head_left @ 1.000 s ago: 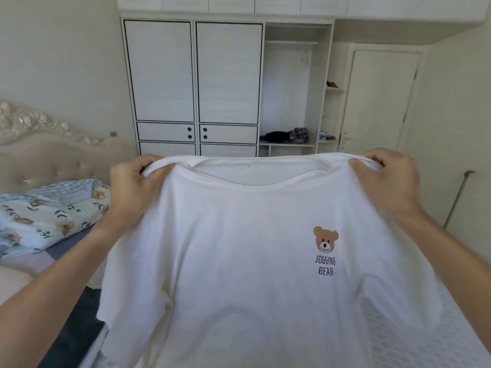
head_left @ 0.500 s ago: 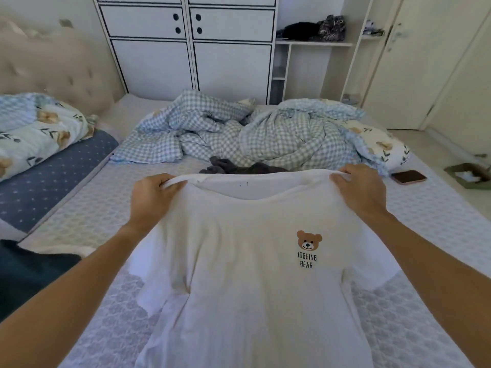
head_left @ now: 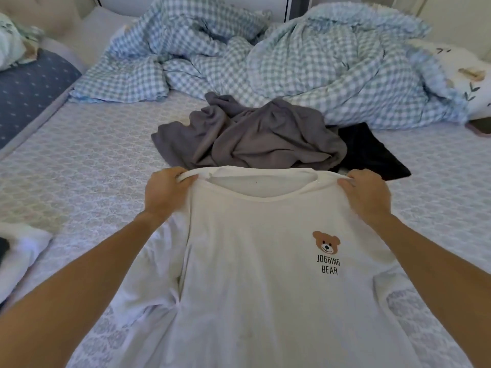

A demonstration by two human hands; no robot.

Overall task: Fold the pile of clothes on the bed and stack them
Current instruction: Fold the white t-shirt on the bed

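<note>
Nearest the camera, a white T-shirt (head_left: pixel 255 274) with a small bear print and the words JOGGING BEAR hangs front side up toward the viewer, its lower part draping over the near edge of the bed (head_left: pixel 79 160). The left hand (head_left: pixel 166 192) grips the left shoulder seam, fingers curled round a bunched fold beside the collar; the right hand (head_left: pixel 368 195) pinches the right shoulder the same way. The collar is stretched fairly straight between them.

The step in hand looks like laying the shirt out flat for folding. To do it well, the shoulders should stay level and taut while the shirt goes down, so the body lands without creases. The left sleeve looks twisted under the body and would want smoothing out first. For a neat fold the print is best placed face down, so the shirt may need flipping.

Just beyond the collar lies the rest of the pile: a crumpled grey garment (head_left: pixel 249 139), and touching its right side a black garment (head_left: pixel 372 152). The shirt needs bare mattress near the person, clear of these. Farther back, a blue checked duvet (head_left: pixel 305 57) lies heaped across the bed. At the near left edge sits some white cloth (head_left: pixel 21 248); whether it is folded I cannot tell.
</note>
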